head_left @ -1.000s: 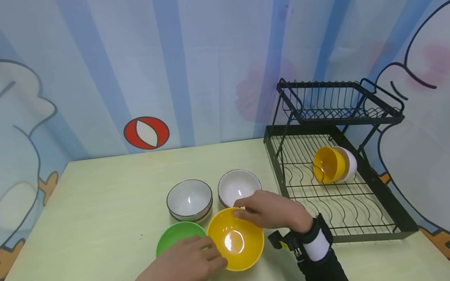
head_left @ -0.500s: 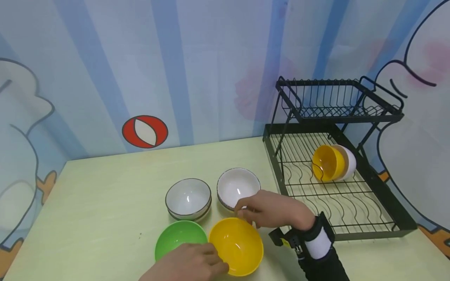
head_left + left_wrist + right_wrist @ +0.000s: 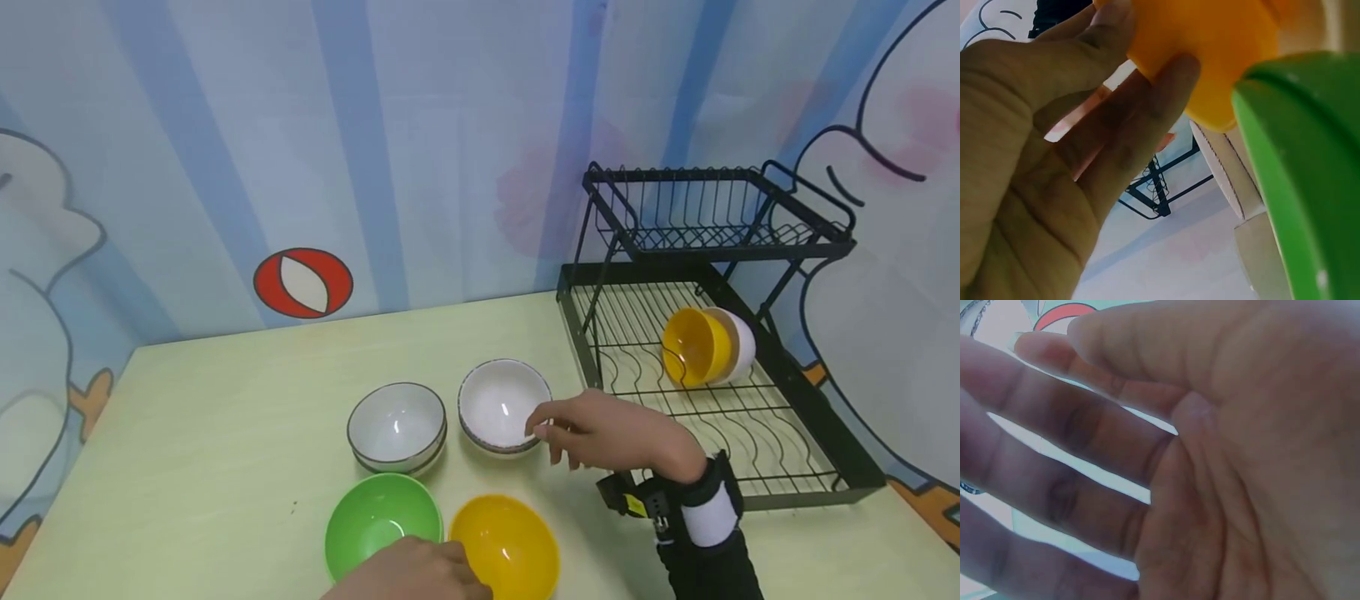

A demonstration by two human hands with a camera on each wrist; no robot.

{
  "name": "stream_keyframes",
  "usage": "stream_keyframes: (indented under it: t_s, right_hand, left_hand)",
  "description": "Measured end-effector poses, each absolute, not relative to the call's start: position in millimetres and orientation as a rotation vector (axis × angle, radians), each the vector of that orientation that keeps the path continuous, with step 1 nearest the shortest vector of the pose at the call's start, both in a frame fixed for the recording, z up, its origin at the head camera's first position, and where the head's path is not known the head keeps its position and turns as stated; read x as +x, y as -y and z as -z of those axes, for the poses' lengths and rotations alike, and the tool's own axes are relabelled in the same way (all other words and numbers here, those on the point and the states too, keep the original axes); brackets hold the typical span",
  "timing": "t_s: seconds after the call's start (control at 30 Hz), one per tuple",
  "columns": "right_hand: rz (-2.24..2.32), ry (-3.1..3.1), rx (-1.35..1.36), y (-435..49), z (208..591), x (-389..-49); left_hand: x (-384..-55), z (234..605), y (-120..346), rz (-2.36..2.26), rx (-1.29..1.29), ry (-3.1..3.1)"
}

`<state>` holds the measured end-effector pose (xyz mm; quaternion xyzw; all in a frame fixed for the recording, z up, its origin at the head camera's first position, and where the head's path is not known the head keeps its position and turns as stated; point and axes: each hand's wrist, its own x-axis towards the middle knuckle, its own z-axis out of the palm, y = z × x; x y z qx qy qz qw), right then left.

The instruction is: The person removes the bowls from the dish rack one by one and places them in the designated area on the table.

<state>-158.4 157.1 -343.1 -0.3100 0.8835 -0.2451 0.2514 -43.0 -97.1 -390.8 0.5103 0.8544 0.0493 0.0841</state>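
My left hand (image 3: 412, 573) is at the left side of a yellow bowl (image 3: 513, 546), near the front edge of the head view. In the left wrist view its thumb and fingers grip that bowl's edge. A green bowl (image 3: 378, 512) stands close by on the left, partly behind the hand. My right hand (image 3: 600, 429) hovers beside a white bowl with a dark rim (image 3: 502, 404), its fingers loosely bent and holding nothing. Left of that bowl is a small stack of similar bowls (image 3: 396, 425).
A black two-tier dish rack (image 3: 581, 333) stands on the right of the pale table (image 3: 240, 417). On its lower tier a yellow bowl (image 3: 690, 346) and a white bowl (image 3: 738, 346) lean on edge. A printed curtain (image 3: 450, 167) hangs behind.
The yellow bowl has come nearer to me with my left hand at its edge. My right hand has let go of its rim and drawn off to the right.
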Motion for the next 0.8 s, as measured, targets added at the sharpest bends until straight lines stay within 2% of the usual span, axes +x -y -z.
stream_keyframes:
  t_s: [0.13, 0.37, 0.8]
  right_hand:
    - [0.679, -2.405, -0.842, -160, 342, -159]
    - [0.698, -2.459, -0.768, -173, 342, -162]
    - [0.734, -2.531, -0.71, -188, 339, -164]
  left_hand:
    - [-40, 394, 96, -0.131, 1.447, -2.572]
    - [-48, 396, 98, 0.057, 1.523, -2.559]
    - [-48, 397, 100, 0.091, 1.522, -2.587]
